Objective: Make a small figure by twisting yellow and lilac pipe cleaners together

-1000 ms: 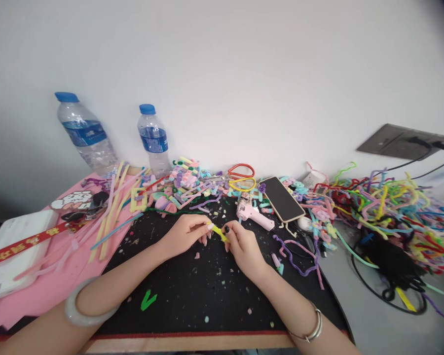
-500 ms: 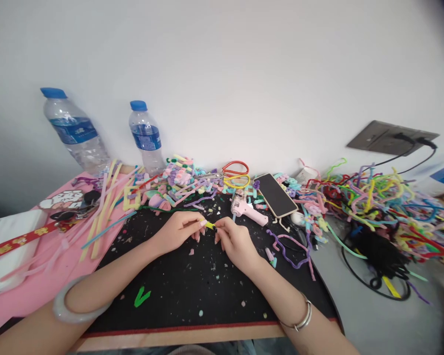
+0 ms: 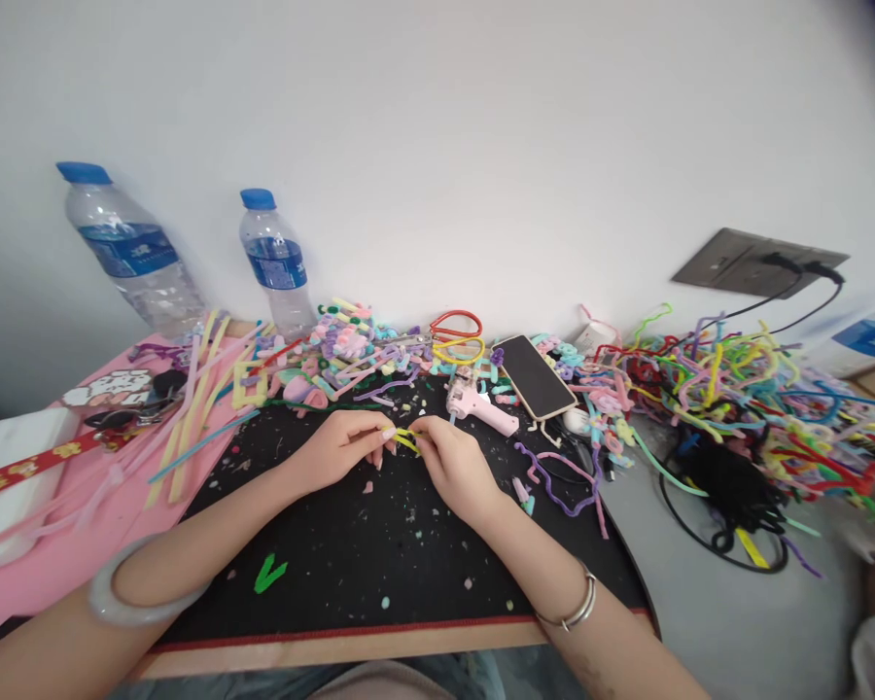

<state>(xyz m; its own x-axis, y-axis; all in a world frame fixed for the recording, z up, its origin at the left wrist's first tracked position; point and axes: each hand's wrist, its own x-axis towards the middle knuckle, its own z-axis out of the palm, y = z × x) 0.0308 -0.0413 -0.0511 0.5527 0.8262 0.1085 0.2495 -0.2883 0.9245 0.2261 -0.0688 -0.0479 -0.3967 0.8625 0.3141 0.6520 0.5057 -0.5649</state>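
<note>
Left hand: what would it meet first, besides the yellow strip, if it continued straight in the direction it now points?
Probably the right hand, which is just across the yellow strip from the left hand; exact depth is unclear.

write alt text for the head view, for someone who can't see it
A left hand and a right hand pinch a small yellow strip over a black mat. Beyond them are a pink glue gun, scissors, a phone and colourful fuzzy stems, with two blue-capped bottles at the back left.

legible text: none | bottle labels (image 3: 129,251): too small | red strip (image 3: 35,467): characters unclear
</note>
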